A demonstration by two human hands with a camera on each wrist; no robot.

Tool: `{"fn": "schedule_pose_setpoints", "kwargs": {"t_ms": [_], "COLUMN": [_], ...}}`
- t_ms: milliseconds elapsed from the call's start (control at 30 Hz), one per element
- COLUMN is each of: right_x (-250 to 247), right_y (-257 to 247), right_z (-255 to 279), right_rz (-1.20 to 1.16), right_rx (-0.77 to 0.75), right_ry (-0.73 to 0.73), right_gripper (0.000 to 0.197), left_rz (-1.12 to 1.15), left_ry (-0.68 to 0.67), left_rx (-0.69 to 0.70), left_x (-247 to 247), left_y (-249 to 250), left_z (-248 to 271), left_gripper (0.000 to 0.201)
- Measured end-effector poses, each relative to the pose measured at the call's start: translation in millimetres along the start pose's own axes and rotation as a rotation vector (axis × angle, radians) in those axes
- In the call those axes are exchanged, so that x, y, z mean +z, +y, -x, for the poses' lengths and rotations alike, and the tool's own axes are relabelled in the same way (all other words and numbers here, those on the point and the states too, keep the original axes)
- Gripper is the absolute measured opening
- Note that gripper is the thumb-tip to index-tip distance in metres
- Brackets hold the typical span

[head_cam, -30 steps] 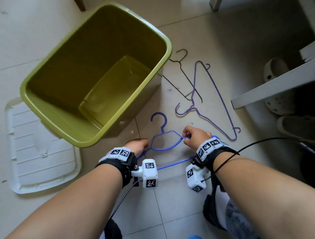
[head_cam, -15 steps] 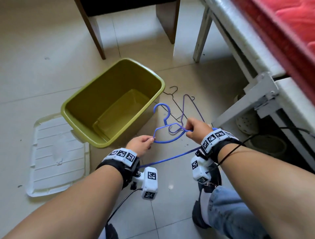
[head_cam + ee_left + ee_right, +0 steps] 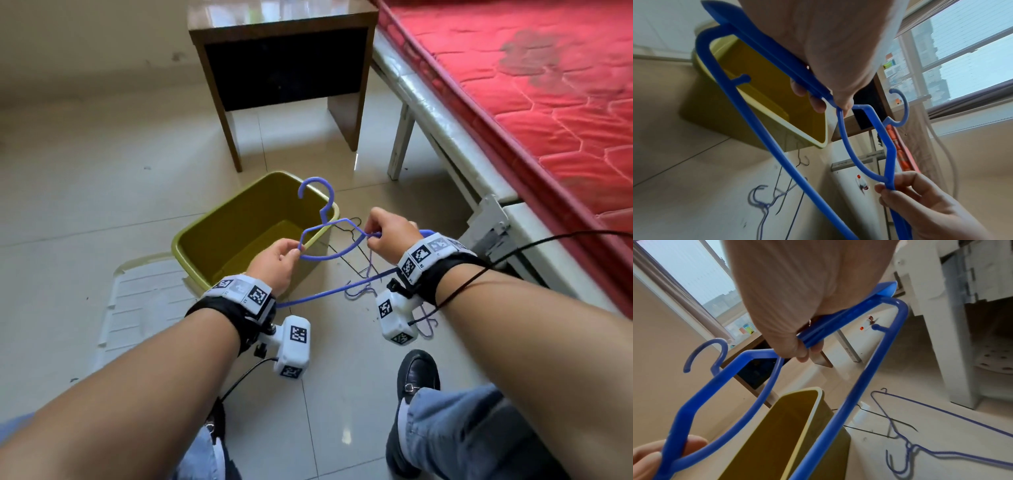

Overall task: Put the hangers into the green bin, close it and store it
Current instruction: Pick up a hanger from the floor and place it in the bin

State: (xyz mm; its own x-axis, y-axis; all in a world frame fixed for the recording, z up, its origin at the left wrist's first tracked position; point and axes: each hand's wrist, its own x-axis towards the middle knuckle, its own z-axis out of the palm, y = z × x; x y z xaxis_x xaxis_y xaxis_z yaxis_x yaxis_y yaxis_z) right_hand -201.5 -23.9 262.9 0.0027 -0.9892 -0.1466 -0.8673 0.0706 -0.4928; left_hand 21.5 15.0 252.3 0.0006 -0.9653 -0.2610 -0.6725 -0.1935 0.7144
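Both hands hold a blue plastic hanger (image 3: 320, 257) up in the air, its hook (image 3: 317, 183) upward in front of the green bin's right rim. My left hand (image 3: 293, 251) pinches the left shoulder and my right hand (image 3: 371, 240) grips the right shoulder. The wrist views show the same hanger (image 3: 748, 104) (image 3: 859, 386) with fingers curled round its bar. The green bin (image 3: 246, 219) stands open on the floor, nothing visible inside. Its white lid (image 3: 144, 301) lies flat to its left. A purple wire hanger (image 3: 941, 452) and a black one (image 3: 898, 421) lie on the tiles right of the bin.
A brown wooden side table (image 3: 281, 51) stands behind the bin. A bed with a red mattress (image 3: 531, 85) on a white frame (image 3: 445, 130) runs along the right. My black shoe (image 3: 416, 373) is on the tiles below the hands. A black cable trails from the right wrist.
The blue hanger has gone from the floor up into the air, held by both hands. The head view has risen and pulled back, so the bin looks smaller and farther away.
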Motion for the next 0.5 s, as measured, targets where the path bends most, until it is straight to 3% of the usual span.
{"fn": "schedule_pose_setpoints", "kwargs": {"t_ms": [67, 200, 267, 500], "right_x": [-13.1, -30.2, -35.3, -41.3], "right_y": [-12.8, -24.0, -27.4, -49.7], "right_z": [1.5, -0.3, -3.3, -48.3], "right_rz": [0.023, 0.307, 0.387, 0.486], "right_rx": [-0.077, -0.196, -0.222, -0.259], "right_ry": [0.028, 0.015, 0.013, 0.092], "right_gripper": [0.016, 0.078, 0.096, 0.088], "left_rz": [-0.005, -0.012, 0.004, 0.054], "left_ry": [0.020, 0.103, 0.108, 0.111], "left_rx": [0.010, 0.042, 0.039, 0.052], "left_x": [-15.3, -47.5, -60.2, -90.2], "left_y": [5.1, 10.3, 12.1, 16.9], "left_z": [1.1, -9.9, -18.6, -55.9], "left_gripper": [0.022, 0.025, 0.025, 0.019]}}
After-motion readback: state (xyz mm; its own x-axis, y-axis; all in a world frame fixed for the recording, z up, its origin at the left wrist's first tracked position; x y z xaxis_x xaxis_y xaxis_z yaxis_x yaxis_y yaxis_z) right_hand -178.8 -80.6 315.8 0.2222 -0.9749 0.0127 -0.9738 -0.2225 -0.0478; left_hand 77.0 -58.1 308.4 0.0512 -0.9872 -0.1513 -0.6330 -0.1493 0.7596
